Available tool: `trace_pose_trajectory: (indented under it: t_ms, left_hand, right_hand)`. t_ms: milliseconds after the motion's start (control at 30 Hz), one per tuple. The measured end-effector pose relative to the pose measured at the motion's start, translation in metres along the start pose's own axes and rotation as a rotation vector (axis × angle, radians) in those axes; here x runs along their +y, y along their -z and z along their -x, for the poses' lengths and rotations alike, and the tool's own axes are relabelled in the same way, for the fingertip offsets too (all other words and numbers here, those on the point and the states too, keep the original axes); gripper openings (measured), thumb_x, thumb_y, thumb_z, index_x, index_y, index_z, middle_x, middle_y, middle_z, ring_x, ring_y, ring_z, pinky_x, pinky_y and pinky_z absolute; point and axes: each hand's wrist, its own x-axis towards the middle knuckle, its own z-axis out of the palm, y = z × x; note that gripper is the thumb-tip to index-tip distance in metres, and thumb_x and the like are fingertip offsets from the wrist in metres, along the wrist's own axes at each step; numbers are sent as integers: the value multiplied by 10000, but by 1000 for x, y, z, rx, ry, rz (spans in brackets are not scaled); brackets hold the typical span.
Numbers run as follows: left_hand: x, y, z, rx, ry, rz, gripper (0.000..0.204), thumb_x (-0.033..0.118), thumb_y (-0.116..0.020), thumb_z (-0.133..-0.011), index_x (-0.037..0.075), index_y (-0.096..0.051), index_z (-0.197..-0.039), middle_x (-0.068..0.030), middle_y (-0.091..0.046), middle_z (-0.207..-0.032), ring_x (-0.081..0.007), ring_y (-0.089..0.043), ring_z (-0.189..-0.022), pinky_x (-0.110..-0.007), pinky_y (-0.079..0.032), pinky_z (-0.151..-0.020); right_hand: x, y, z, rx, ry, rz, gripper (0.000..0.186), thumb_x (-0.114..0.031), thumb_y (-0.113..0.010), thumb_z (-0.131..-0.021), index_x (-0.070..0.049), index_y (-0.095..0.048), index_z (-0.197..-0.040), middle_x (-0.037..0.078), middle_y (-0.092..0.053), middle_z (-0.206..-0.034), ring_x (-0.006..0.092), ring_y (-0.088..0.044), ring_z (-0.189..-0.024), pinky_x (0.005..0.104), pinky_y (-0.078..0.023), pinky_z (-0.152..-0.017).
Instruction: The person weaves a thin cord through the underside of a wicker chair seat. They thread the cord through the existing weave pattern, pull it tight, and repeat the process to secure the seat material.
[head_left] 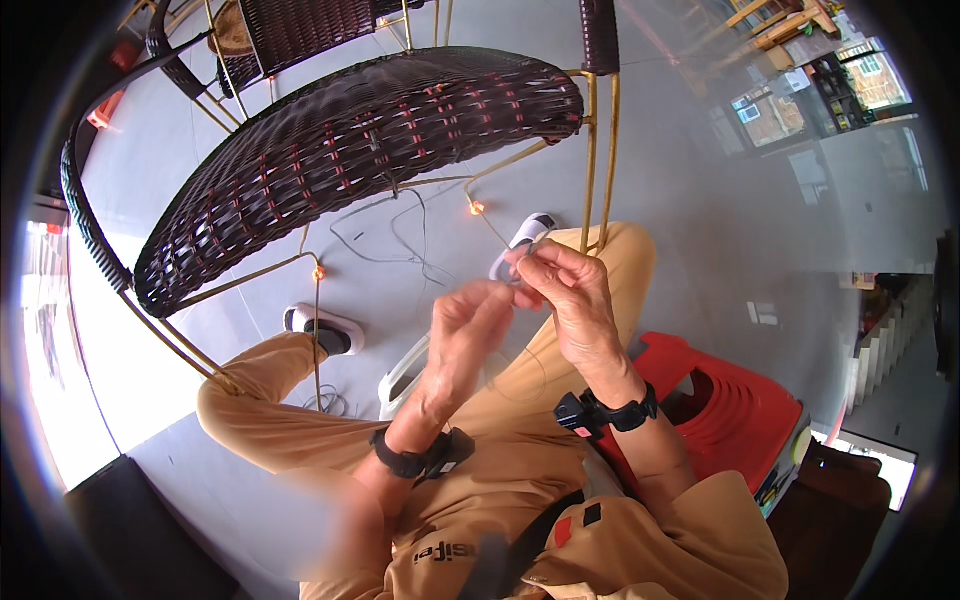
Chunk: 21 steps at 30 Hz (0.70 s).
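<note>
Status: two-handed fine pinch

We've got the dark woven chair [365, 165] at left, grey cord [420, 235] on the floor [700, 230] past its woven lower edge. Our left hand [465, 330] and right hand [572, 305] pinch a thin strand [542, 372] near that edge's right corner; full run untraceable. Red plastic stool [745, 405] far right.

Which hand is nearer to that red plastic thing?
The right hand. In the picture, it is above and left of the red plastic thing, not touching it; the left hand is farther left.
</note>
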Motion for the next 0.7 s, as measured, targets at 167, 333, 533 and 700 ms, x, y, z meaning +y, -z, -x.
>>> trace_pose_trajectory:
  t_ms: [167,333,533,700]
  left_hand:
    - [-13,4,-5,87,-90,-93,154,137,-548,-884,5,-622,-915,6,-523,-761,-64,-462,-667,-209,-386,-603]
    - [-2,13,-5,158,-245,-96,147,73,-604,-829,-7,-605,-951,-40,-583,-925,-114,-550,-863,-259,-447,-773]
    - [2,22,-6,145,-124,-17,64,49,-602,-824,-3,-620,-857,-39,-609,-763,-109,-572,-736,-242,-453,-696]
    - [-1,28,-7,155,-140,-43,61,58,-615,-820,-3,-615,-826,-40,-618,-735,-103,-567,-661,-237,-456,-671]
  right_hand:
    - [0,-4,-1,27,38,76,122,-108,-609,-834,9,-640,-847,4,-579,-729,54,-477,-603,190,-384,-562]
    - [2,-7,2,-4,37,278,139,-115,-590,-848,11,-617,-795,37,-618,-746,58,-511,-531,182,-377,-464]
    - [8,-15,5,-37,-64,310,157,-116,-561,-861,18,-608,-796,44,-621,-703,84,-552,-499,195,-396,-412]
    - [15,-13,4,-69,-68,433,157,-122,-570,-857,23,-631,-854,55,-625,-672,88,-560,-499,197,-416,-425]
